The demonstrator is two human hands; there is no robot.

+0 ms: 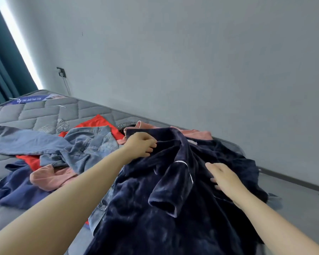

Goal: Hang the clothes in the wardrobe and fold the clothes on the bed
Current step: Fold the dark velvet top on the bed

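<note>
A dark navy velvet garment (pixel 145 208) with thin white piping lies crumpled over the near right part of the grey quilted mattress (pixel 35 113). My left hand (pixel 141 144) grips a fold of it near its far edge. My right hand (pixel 223 177) lies on its right side; the fingertips sink into the fabric, so I cannot tell whether they hold it. To the left lie a denim jacket (pixel 88 144), a red garment (pixel 98 124), a pink garment (pixel 48 177) and a blue garment (pixel 17 192), overlapping in a heap. More pink cloth (pixel 197 134) shows behind the navy garment.
A grey wall (pixel 191 61) runs along the far side of the bed, with a dark socket and hanging cable (pixel 62 72). Teal curtains (pixel 0 70) hang at the far left. Grey floor (pixel 293 192) shows to the right of the bed.
</note>
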